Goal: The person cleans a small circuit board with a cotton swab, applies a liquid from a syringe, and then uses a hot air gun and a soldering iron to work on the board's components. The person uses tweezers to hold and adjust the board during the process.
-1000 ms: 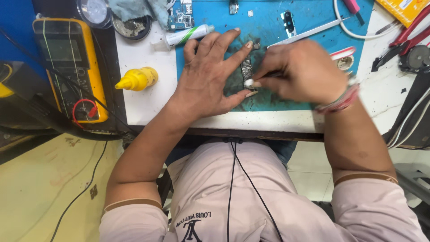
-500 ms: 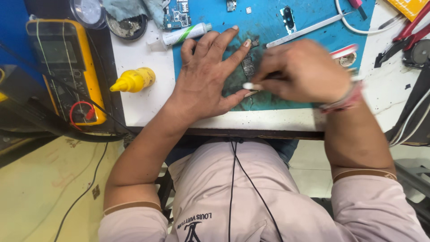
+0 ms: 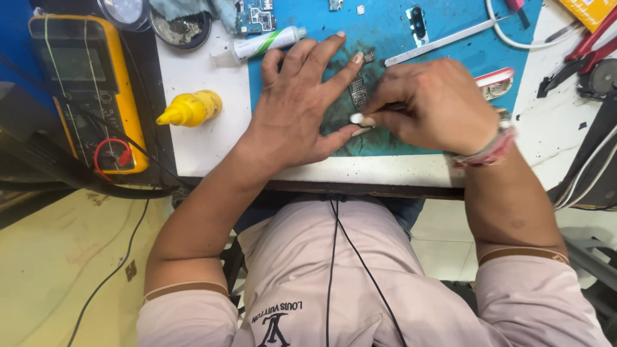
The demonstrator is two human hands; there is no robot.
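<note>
A: Left to right, quick. Yellow multimeter point(image 3: 90, 90) at the far left edge, yellow squeeze bottle point(image 3: 191, 108) lying on the white bench point(image 3: 212, 141), nozzle pointing left. White tube point(image 3: 267, 44) above it.

B: Hands?

A: Left hand point(image 3: 302, 109) is flat and open, fingers spread on the blue mat point(image 3: 385, 38), thumb and forefinger bracing a small dark circuit board point(image 3: 358, 92). Right hand point(image 3: 430, 106) is closed in a pinch around a thin tool; its tip point(image 3: 357, 118) sits at the board's near end.

B: Step?

A: Looks like close work on the board itself, mid-step, picking or cleaning. Next move likely needs the left hand holding firm and only tiny, steady tool motion.

B: Orientation?

A: Board lies between the hands on the mat, long axis running away from the person, near end toward the thumb. Metal tweezers point(image 3: 443, 42) lie beyond, at the right.
</note>
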